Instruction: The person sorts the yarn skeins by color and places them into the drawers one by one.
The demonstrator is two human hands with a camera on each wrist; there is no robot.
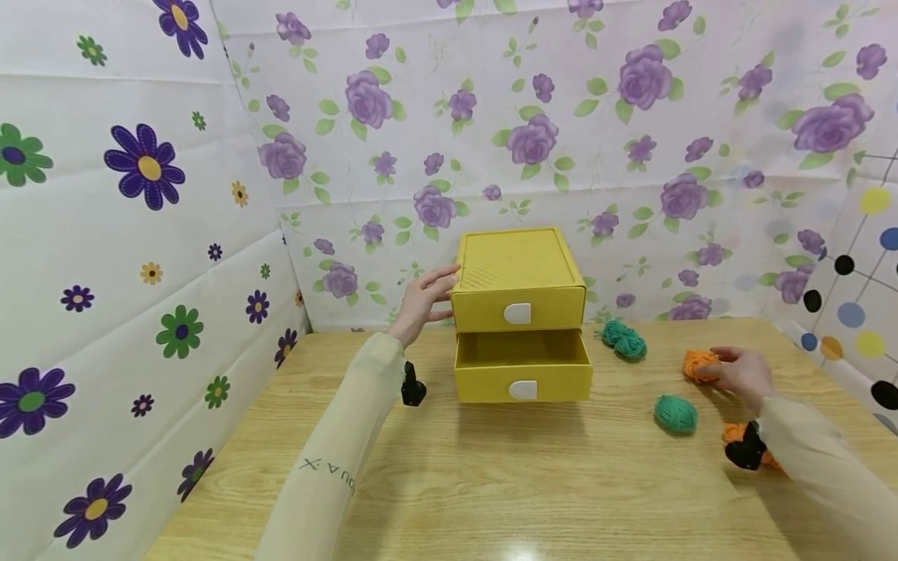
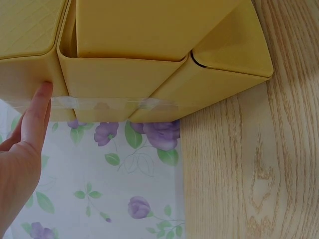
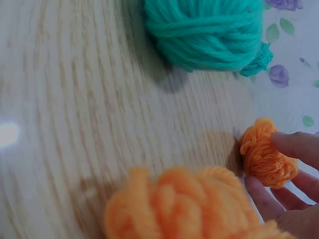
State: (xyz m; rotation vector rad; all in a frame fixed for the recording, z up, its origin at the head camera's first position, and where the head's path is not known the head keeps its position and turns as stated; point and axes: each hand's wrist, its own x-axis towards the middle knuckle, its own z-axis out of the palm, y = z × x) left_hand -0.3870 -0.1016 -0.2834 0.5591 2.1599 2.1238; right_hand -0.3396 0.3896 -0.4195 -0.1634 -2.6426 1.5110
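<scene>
Nearest on the wood-grain table (image 1: 533, 483), a loose orange yarn bundle (image 3: 174, 204) lies under the right wrist, partly hidden in the head view by a black wrist-worn device (image 1: 745, 450). Just beyond it and to the left sits a green yarn skein (image 1: 676, 413), apart from both orange pieces. Farther out, the right hand (image 1: 747, 378) has its grip closed on a small orange yarn ball (image 1: 699, 365), thumb on one side and fingers on the other, a pinch that suits something so soft; whether the ball has left the table I cannot quite tell. Left of the yarn stands a yellow two-drawer box, its lower drawer (image 1: 522, 384) pulled out so the inside can be reached from above, its upper drawer (image 1: 484, 312) closed. The left hand (image 1: 424, 300) grips nothing: its extended fingers rest against the box's left side, probably to steady it. A teal yarn skein (image 1: 624, 340) lies near the box's right side, before the purple-rose backdrop (image 1: 368, 101) behind the table.
</scene>
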